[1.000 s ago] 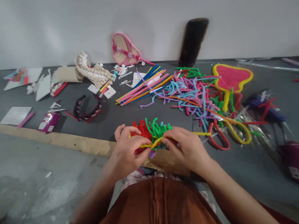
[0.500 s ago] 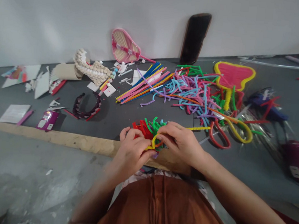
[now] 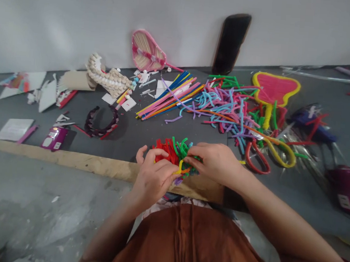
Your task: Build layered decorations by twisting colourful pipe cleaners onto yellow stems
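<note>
My left hand (image 3: 157, 173) pinches one end of a bent yellow pipe cleaner (image 3: 180, 166) between thumb and forefinger, its other fingers lifted. Close by on the right, my right hand (image 3: 211, 162) is closed with its fingertips at the pipe cleaner's upper part. Between and behind both hands is a bunch of short pipe cleaners, with red pieces (image 3: 168, 150) on the left and green pieces (image 3: 180, 146) on the right. An orange piece (image 3: 185, 171) and a purple bit (image 3: 178, 181) show below. My fingers hide how the pieces join.
Behind lie a pile of cut pipe cleaners (image 3: 222, 104) and a bundle of long ones (image 3: 168, 98). Scissors (image 3: 257, 157) with red and yellow loops, a pink fan shape (image 3: 277, 89), a leaning phone (image 3: 232, 42), a braided headband (image 3: 100, 131) and a purple packet (image 3: 55, 137) surround them.
The long yellow tail that stuck out right of my right hand has mostly drawn in behind it. My left hand's fingers have lifted slightly, and more of the red pieces show.
</note>
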Motion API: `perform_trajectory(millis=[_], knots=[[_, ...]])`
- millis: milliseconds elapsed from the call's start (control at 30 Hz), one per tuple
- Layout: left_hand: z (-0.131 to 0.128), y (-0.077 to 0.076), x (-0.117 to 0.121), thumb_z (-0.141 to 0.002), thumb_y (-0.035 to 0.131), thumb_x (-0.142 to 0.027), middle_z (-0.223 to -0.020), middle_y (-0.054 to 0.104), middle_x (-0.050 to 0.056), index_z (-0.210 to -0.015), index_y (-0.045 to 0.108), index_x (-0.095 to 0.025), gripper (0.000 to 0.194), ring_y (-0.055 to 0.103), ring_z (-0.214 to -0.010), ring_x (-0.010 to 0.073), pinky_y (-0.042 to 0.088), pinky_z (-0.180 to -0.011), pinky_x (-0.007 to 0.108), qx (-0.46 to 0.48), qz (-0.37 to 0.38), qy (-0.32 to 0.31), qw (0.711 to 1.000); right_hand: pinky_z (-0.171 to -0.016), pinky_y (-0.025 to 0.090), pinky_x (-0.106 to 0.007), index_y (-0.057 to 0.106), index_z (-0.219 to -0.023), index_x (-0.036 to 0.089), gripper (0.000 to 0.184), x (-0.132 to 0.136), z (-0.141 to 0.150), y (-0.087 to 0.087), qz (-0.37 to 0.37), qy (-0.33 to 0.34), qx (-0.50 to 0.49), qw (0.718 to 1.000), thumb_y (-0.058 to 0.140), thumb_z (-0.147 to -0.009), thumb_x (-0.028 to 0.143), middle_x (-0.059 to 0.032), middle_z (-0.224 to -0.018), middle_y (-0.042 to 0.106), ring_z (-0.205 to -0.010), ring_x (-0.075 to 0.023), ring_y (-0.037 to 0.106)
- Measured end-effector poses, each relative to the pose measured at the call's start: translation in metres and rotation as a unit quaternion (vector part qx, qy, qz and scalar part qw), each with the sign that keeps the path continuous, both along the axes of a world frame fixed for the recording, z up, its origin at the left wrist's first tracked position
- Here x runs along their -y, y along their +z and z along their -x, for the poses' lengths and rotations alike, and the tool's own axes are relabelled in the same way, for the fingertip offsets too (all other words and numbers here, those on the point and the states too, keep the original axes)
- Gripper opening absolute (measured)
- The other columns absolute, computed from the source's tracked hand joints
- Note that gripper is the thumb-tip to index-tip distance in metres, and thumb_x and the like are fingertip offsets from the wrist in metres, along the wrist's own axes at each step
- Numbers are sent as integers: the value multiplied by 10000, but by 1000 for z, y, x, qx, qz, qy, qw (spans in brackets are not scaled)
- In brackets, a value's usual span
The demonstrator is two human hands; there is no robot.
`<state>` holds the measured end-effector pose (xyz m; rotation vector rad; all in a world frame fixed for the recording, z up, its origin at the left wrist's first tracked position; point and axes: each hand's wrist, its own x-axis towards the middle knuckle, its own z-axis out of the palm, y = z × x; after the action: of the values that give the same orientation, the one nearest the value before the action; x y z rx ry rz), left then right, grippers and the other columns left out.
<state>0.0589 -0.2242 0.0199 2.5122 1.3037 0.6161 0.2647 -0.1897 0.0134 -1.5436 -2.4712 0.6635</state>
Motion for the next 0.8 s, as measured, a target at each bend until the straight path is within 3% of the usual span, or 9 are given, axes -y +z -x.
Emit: perform_trajectory(millis=[200,300,367,500,567,633,700,800], knots=[[3,-2,2,-851,666,-253,-765,729,-25,-834,678,-253,21,562,-992,233,136,-1071,541,-34,-19,17,999,-533,220,-264,684,-800,249,250,-5,11,8,24,35,67,997,528,-924,401,-2,-809,706,-727,-158,644],[3,-1,2,-855,654,-254,-771,722,-12,-981,674,-261,129,567,-996,234,144,-1079,549,-59,-18,16,998,-529,233,-261,686,-811,247,235,-5,13,6,25,43,61,997,537,-925,388,-7,-804,703,-711,-158,637],[3,0,2,-865,643,-255,-772,718,-26,-980,672,-278,121,567,-996,230,147,-1078,554,-62,-22,0,998,-531,263,-259,687,-804,243,229,-6,12,2,22,41,48,998,546,-924,380,-13,-791,696,-706,-164,633],[3,2,-1,-871,635,-265,-882,727,-36,-896,694,-311,80,562,-1007,231,165,-1073,556,-62,-28,-8,998,-640,407,-283,687,-947,231,128,-1,5,-3,-57,14,-39,997,603,-894,312,-51,-897,686,-832,-204,627],[2,3,-2,-868,636,-259,-895,732,-34,-876,701,-310,83,569,-993,234,179,-1068,551,-56,-16,0,998,-757,450,-333,665,-1043,213,171,8,-1,-3,-154,-21,-111,982,599,-891,255,-88,-1003,673,-935,-232,601],[1,3,-3,-870,631,-249,-873,738,-43,-860,696,-295,80,575,-983,231,184,-1066,542,-42,10,13,999,-792,465,-347,659,-1031,196,162,23,-6,-3,-232,-57,-184,953,561,-902,200,-96,-978,677,-912,-223,597],[-1,3,-4,-872,625,-247,-853,740,-58,-857,689,-284,75,573,-984,225,182,-1067,534,-30,41,18,999,-726,484,-283,650,-995,179,155,42,-7,-5,-234,-51,-250,938,532,-902,147,-70,-857,687,-780,-171,613],[-2,1,-5,-864,627,-253,-827,735,-57,-848,689,-279,69,571,-969,214,182,-1068,527,-8,56,18,998,-625,478,-222,647,-1020,160,187,67,-1,-19,-150,-14,-254,955,492,-918,142,-41,-773,697,-650,-128,626]])
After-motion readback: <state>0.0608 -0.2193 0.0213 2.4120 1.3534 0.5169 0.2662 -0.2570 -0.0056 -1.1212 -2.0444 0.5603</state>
